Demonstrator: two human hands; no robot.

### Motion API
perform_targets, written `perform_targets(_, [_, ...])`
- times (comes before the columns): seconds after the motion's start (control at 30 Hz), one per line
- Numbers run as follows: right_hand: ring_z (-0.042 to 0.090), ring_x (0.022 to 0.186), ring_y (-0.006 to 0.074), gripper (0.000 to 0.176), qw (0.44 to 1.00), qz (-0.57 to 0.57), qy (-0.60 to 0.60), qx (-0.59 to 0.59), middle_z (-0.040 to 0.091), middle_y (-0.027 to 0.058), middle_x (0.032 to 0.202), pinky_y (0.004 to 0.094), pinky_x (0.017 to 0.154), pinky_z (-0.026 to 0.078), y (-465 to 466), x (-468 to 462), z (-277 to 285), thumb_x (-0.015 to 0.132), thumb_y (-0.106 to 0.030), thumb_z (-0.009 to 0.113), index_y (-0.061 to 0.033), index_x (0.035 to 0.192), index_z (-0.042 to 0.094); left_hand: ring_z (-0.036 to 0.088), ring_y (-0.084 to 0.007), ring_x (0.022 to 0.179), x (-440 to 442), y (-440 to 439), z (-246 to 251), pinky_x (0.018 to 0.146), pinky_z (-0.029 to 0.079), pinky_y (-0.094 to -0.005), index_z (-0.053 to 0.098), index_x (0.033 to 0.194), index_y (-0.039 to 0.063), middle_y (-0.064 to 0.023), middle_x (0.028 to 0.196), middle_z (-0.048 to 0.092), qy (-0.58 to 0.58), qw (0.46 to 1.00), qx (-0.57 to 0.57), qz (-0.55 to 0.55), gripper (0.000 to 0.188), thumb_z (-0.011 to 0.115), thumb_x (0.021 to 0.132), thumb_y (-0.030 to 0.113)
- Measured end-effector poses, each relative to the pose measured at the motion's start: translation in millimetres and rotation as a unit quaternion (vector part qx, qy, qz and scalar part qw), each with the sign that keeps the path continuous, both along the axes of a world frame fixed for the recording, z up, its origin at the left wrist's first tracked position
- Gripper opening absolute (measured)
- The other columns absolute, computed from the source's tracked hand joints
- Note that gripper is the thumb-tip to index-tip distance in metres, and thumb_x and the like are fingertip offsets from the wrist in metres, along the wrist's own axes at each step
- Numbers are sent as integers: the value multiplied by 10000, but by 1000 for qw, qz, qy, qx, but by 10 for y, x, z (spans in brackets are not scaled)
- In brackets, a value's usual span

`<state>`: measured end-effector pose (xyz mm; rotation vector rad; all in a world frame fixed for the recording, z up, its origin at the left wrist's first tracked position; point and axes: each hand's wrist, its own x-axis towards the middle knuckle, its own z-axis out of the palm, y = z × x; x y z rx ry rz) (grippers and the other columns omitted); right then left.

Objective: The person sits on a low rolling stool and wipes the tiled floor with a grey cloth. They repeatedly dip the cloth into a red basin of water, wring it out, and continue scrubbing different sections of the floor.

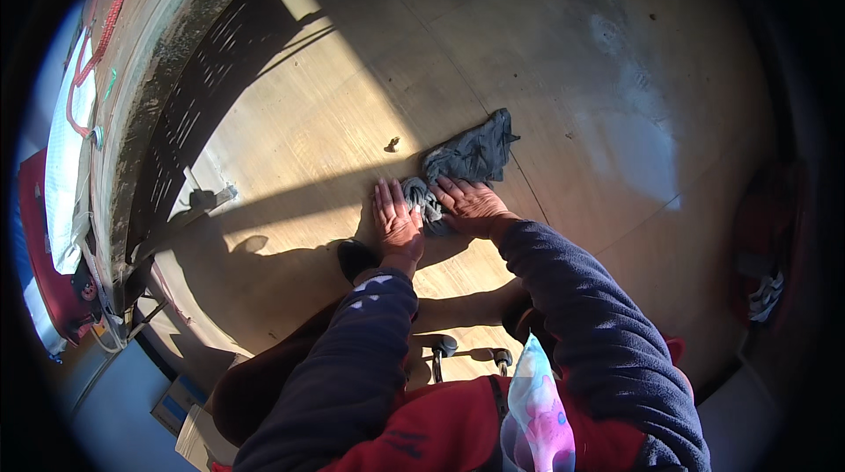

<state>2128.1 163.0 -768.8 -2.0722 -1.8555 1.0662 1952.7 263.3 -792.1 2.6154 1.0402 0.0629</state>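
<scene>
A dark grey cloth (472,149) lies crumpled on the wood-look floor (568,208) in front of me. A lighter grey bunched part (422,198) of cloth sits between my two hands; whether it is a separate piece I cannot tell. My right hand (470,207) is palm down over the cloth's near end, its fingers curled onto it. Flat at the left of the bunch is my left hand (398,221), fingers stretched forward and thumb against the cloth. Both palms are hidden.
A small scrap of debris (393,144) lies beyond my left hand. At the left stands a worn table edge (155,76) with a red cord (119,3). A dark shoe (356,259) and metal stool legs (438,363) are close to me. Cardboard (204,436) lies lower left.
</scene>
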Motion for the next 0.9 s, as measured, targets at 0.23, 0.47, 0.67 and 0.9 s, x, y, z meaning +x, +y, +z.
perform_targets(0.23, [341, 1391, 254, 616, 989, -104, 3, 103, 337, 85, 1524, 396, 1120, 321, 1141, 804, -209, 939, -386, 511, -202, 1492, 310, 140, -395, 1445, 894, 867, -44, 1180, 155, -478, 229, 1516, 117, -214, 1582, 72, -28, 984, -29, 176, 650, 481, 923, 196])
perform_targets(0.47, [327, 1393, 321, 674, 914, -265, -280, 127, 343, 157, 1515, 466, 1123, 252, 390, 2126, -195, 935, -509, 476, -223, 1510, 274, 192, -371, 1437, 2207, 612, -26, 1173, 185, -477, 342, 1473, 162, -179, 1547, 221, -38, 997, 17, -68, 631, 539, 875, 214])
perform_targets(0.67, [202, 1444, 371, 729, 903, -347, -252, 1, 313, 228, 1507, 507, 1172, 128, -748, 1330, -111, 920, -415, 504, -74, 1508, 241, 111, -292, 1480, 2320, 3, 42, 1191, 99, -443, 247, 1521, 235, -113, 1604, 120, 28, 989, -53, -132, 615, 433, 935, 212])
perform_targets(0.9, [316, 1381, 370, 648, 978, -177, -106, 16, 420, 206, 1417, 537, 1158, 175, -713, -224, -98, 870, -396, 565, -35, 1390, 422, 215, -323, 1449, 968, -199, 158, 1172, 171, -505, 338, 1476, 233, -134, 1570, 225, 51, 990, -24, -132, 644, 549, 868, 260])
